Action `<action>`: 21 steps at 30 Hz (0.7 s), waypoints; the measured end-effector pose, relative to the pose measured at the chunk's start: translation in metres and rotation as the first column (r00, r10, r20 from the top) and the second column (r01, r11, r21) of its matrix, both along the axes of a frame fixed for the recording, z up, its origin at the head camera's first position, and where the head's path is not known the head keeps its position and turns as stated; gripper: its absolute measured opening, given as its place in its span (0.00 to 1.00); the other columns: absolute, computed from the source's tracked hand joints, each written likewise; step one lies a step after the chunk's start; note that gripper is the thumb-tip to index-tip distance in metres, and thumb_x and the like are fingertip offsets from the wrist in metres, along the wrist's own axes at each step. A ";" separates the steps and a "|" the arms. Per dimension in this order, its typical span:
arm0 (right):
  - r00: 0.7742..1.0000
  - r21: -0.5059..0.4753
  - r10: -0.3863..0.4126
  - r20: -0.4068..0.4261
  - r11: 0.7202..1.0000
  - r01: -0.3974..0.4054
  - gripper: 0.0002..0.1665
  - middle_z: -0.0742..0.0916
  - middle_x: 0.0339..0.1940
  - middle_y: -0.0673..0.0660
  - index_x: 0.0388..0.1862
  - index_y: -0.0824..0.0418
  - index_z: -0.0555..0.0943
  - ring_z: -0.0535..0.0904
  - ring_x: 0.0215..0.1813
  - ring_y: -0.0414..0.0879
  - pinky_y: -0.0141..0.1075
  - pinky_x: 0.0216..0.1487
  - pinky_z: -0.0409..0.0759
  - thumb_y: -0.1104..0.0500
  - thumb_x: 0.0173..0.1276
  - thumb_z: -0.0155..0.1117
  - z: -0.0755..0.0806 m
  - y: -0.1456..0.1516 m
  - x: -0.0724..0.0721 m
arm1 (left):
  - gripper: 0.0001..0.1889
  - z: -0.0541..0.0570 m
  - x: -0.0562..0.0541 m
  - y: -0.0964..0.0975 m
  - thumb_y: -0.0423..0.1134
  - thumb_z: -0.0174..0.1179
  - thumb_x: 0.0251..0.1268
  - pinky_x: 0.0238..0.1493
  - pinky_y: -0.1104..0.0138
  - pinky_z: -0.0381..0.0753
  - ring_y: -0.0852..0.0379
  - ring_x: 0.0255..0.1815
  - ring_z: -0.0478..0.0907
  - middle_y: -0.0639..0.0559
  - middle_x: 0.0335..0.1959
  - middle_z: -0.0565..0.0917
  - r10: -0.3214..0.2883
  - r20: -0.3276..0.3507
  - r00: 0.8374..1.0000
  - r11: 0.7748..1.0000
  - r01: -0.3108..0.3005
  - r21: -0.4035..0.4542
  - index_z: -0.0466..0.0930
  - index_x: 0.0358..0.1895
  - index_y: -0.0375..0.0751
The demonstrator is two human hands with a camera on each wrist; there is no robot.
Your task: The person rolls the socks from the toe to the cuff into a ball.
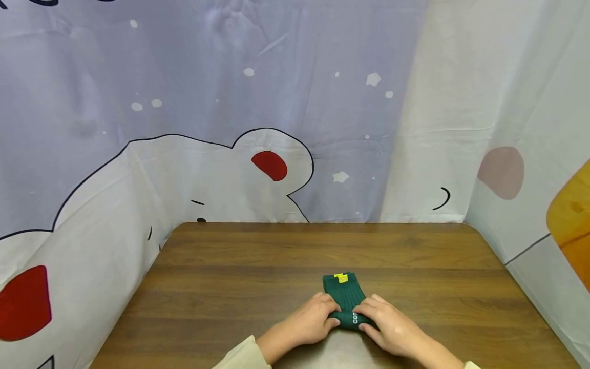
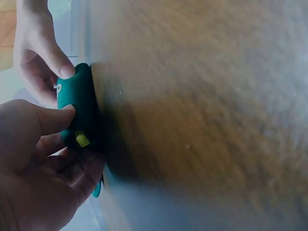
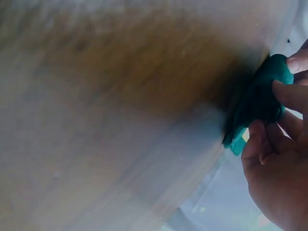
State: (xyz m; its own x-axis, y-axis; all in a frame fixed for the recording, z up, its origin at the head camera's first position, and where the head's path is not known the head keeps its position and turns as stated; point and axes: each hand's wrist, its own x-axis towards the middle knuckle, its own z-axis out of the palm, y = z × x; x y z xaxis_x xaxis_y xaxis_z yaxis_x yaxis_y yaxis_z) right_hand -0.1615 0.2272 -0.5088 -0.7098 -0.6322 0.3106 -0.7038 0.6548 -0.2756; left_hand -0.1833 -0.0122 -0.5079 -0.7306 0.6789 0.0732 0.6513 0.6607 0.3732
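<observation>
My ribbed cloth (image 1: 344, 294) is dark green with white letters (image 1: 355, 318) and yellow tags (image 1: 343, 279); my desk (image 1: 258, 256) is streaky brown wood-grain.

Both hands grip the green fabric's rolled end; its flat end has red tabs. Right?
Not quite: the tabs are yellow, not red, per the head view. The rest holds: left hand and right hand grip the rolled end of the green fabric.
</observation>
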 end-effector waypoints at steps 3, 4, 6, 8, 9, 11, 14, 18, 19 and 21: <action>0.996 -0.032 -0.004 0.090 0.999 0.007 0.11 0.85 0.46 0.45 0.49 0.56 0.85 0.77 0.48 0.41 0.40 0.48 0.81 0.56 0.69 0.69 -0.001 0.002 -0.004 | 0.13 -0.001 0.000 -0.001 0.44 0.63 0.71 0.54 0.71 0.76 0.64 0.50 0.74 0.59 0.46 0.81 -0.003 -0.025 1.000 1.000 0.003 -0.009 0.85 0.53 0.44; 0.993 -0.040 -0.010 0.118 0.999 0.014 0.10 0.85 0.46 0.45 0.49 0.56 0.85 0.77 0.49 0.41 0.40 0.48 0.81 0.56 0.70 0.68 -0.001 0.003 -0.005 | 0.13 -0.002 -0.001 0.000 0.44 0.63 0.71 0.54 0.71 0.76 0.64 0.50 0.74 0.58 0.46 0.81 -0.002 -0.036 0.999 1.000 0.001 -0.013 0.85 0.53 0.45; 0.986 -0.053 -0.021 0.166 0.998 0.030 0.10 0.85 0.46 0.45 0.48 0.56 0.85 0.77 0.49 0.41 0.41 0.49 0.81 0.55 0.72 0.67 -0.001 0.003 -0.008 | 0.14 -0.003 -0.001 0.000 0.45 0.65 0.70 0.53 0.70 0.77 0.63 0.49 0.74 0.58 0.46 0.81 -0.001 -0.065 0.998 1.000 -0.001 -0.022 0.83 0.54 0.45; 0.980 -0.053 -0.031 0.198 0.998 0.042 0.10 0.85 0.46 0.45 0.48 0.56 0.85 0.76 0.49 0.41 0.41 0.49 0.80 0.55 0.72 0.66 -0.001 0.004 -0.011 | 0.16 -0.003 -0.001 0.002 0.46 0.67 0.68 0.53 0.69 0.77 0.63 0.49 0.75 0.57 0.46 0.81 0.007 -0.091 0.996 0.999 -0.010 -0.034 0.82 0.54 0.46; 0.977 -0.051 -0.035 0.212 0.998 0.047 0.10 0.85 0.46 0.45 0.48 0.56 0.85 0.76 0.49 0.41 0.41 0.50 0.80 0.55 0.72 0.66 0.000 0.004 -0.012 | 0.16 -0.003 -0.001 0.002 0.46 0.67 0.67 0.52 0.69 0.78 0.63 0.49 0.76 0.57 0.45 0.82 0.013 -0.097 0.995 0.999 -0.017 -0.041 0.81 0.54 0.46; 0.972 -0.050 -0.037 0.232 0.998 0.050 0.11 0.85 0.47 0.45 0.49 0.56 0.85 0.77 0.50 0.41 0.42 0.51 0.80 0.54 0.72 0.66 0.000 0.005 -0.013 | 0.16 -0.003 -0.001 0.004 0.47 0.68 0.66 0.51 0.69 0.78 0.63 0.48 0.76 0.58 0.44 0.82 0.021 -0.111 0.994 0.998 -0.027 -0.054 0.80 0.52 0.47; 0.968 -0.047 -0.035 0.250 0.998 0.048 0.12 0.85 0.47 0.44 0.49 0.56 0.85 0.78 0.51 0.42 0.43 0.52 0.80 0.53 0.72 0.66 0.000 0.005 -0.014 | 0.13 -0.002 0.000 0.006 0.47 0.67 0.67 0.48 0.70 0.78 0.63 0.46 0.75 0.58 0.42 0.82 0.029 -0.133 0.991 0.997 -0.038 -0.070 0.81 0.49 0.47; 0.965 -0.044 -0.038 0.261 0.998 0.051 0.14 0.84 0.47 0.43 0.50 0.54 0.85 0.77 0.51 0.42 0.42 0.52 0.80 0.49 0.70 0.68 0.000 0.006 -0.014 | 0.11 0.001 0.001 0.009 0.46 0.66 0.68 0.47 0.71 0.78 0.62 0.44 0.73 0.57 0.41 0.82 0.031 -0.145 0.989 0.995 -0.044 -0.087 0.84 0.48 0.46; 0.964 -0.042 -0.039 0.262 0.998 0.051 0.15 0.84 0.47 0.43 0.50 0.54 0.85 0.77 0.51 0.42 0.42 0.52 0.80 0.48 0.69 0.70 0.000 0.006 -0.014 | 0.11 0.001 0.001 0.009 0.46 0.66 0.68 0.47 0.71 0.78 0.62 0.44 0.73 0.57 0.42 0.82 0.034 -0.140 0.990 0.995 -0.047 -0.090 0.84 0.48 0.46; 0.963 -0.033 -0.046 0.265 0.998 0.057 0.18 0.84 0.48 0.43 0.50 0.54 0.85 0.77 0.52 0.41 0.41 0.52 0.80 0.46 0.66 0.72 0.000 0.006 -0.013 | 0.11 0.001 0.001 0.009 0.45 0.66 0.69 0.47 0.71 0.77 0.62 0.44 0.72 0.56 0.42 0.82 0.041 -0.124 0.991 0.995 -0.053 -0.091 0.85 0.48 0.46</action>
